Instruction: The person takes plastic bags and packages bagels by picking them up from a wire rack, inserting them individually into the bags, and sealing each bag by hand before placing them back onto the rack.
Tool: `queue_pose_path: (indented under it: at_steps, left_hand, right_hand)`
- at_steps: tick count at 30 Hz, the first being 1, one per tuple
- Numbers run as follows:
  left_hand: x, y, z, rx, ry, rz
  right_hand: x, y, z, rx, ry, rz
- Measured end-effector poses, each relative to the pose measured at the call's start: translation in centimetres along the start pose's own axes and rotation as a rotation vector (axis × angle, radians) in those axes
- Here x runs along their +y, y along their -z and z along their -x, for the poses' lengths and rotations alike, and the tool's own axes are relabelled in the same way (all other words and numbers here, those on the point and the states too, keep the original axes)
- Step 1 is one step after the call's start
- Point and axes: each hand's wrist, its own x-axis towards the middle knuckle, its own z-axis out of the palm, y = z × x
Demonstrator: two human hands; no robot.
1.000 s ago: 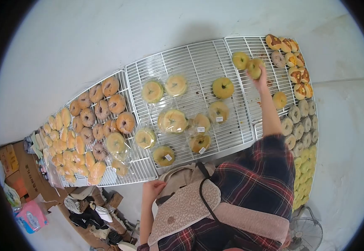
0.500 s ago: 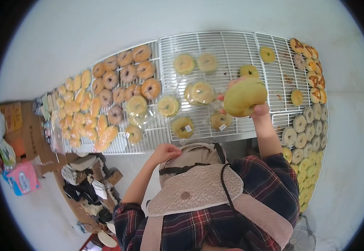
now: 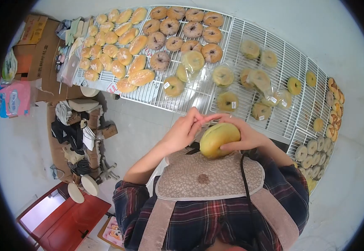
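The person in the checked shirt stands at the near edge of a long white wire rack, both hands drawn in at the chest. The right hand grips a plump green bagel, thumb across its near side, just above the top of a patterned padded carrier. The left hand is held narrow, fingers bent, its tips meeting the right hand's fingers just above the bagel; from here I can't tell whether anything is pinched there.

Straight across from them on the rack lie bagels in clear bags, several with white labels. To my left sit brown bagels in rows, then glossy oval buns. Off to the right, a bare green ring lies near the bagged ones, with grey bagels packed closely farther along. A cardboard box stands beyond the buns.
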Motion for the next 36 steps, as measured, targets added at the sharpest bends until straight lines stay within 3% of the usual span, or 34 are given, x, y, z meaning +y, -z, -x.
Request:
queue_pose_path:
  at_steps: [1,2,6,8,10,11,13,17,19,21,23,24,26,27,29,32,33,35,36]
  left_hand:
    - [-0.2,-0.6,0.2,0.167,-0.016,0.082]
    - [-0.1,-0.7,0.5,0.163,-0.019,0.086]
    - [-0.1,-1.1,1.6,0.272,-0.160,-0.161]
    - [-0.3,-0.7,1.7,0.304,-0.260,-0.302]
    - [-0.2,0.5,1.8,0.071,-0.041,-0.368]
    - [-0.7,0.6,1.8,0.078,-0.041,-0.378]
    - [-2.6,0.4,1.6,-0.039,-0.071,0.065]
    - [-3.8,0.3,1.9,0.027,-0.024,0.109]
    - [-3.2,0.3,1.9,0.157,-0.125,0.303]
    - [-1.5,0.7,2.5,0.159,-0.129,0.141]
    - [-0.9,0.6,2.7,0.168,-0.140,-0.025]
    - [-0.9,0.5,2.8,0.240,-0.244,-0.191]
    - [-0.9,0.3,3.2,0.314,-0.343,-0.360]
    - [-1.0,0.3,3.4,0.381,-0.434,-0.408]
    - [-1.0,0.0,3.3,0.447,-0.521,-0.455]
    - [-1.3,-1.2,2.2,0.437,-0.561,-0.576]
    - [-1.9,-1.5,1.8,0.508,-0.588,-0.546]
    - [-2.0,-1.7,1.2,0.576,-0.618,-0.513]
    - [-1.8,-1.8,1.0,0.586,-0.582,-0.454]
  right_hand:
    - [-0.2,-0.6,0.2,0.113,-0.052,-0.027]
    - [-0.4,-1.1,0.2,0.230,-0.103,-0.052]
    - [-0.8,-2.7,-0.1,0.243,-0.305,-0.131]
    - [-1.8,-3.2,-0.8,0.154,-0.141,0.095]
    - [-2.4,-3.4,-1.2,0.144,-0.069,0.194]
    - [-2.5,-3.5,-1.3,0.134,0.000,0.290]
    - [-2.0,-3.8,-1.7,0.124,-0.001,0.324]
    - [-1.7,-4.3,-1.8,0.134,-0.064,0.385]
    - [-1.5,-4.4,-1.7,0.116,-0.109,0.394]
    - [-1.3,-4.2,-1.8,0.101,-0.157,0.409]
    - [-0.8,-3.9,-2.3,0.112,-0.285,0.090]
    - [-0.4,-4.1,-2.4,0.112,-0.285,0.091]
    - [0.2,-4.6,-2.7,0.365,-0.542,-0.849]
    - [0.3,-4.7,-2.9,0.361,-0.542,-0.848]
    - [0.5,-5.2,-3.3,0.704,-0.629,-0.948]
    - [2.6,-5.3,-3.0,0.768,-0.501,-1.030]
    - [3.4,-5.3,-2.9,0.769,-0.502,-1.030]
    - [4.1,-5.1,-3.2,0.773,-0.083,0.006]
    - [4.0,-4.5,-3.3,0.775,-0.082,0.008]
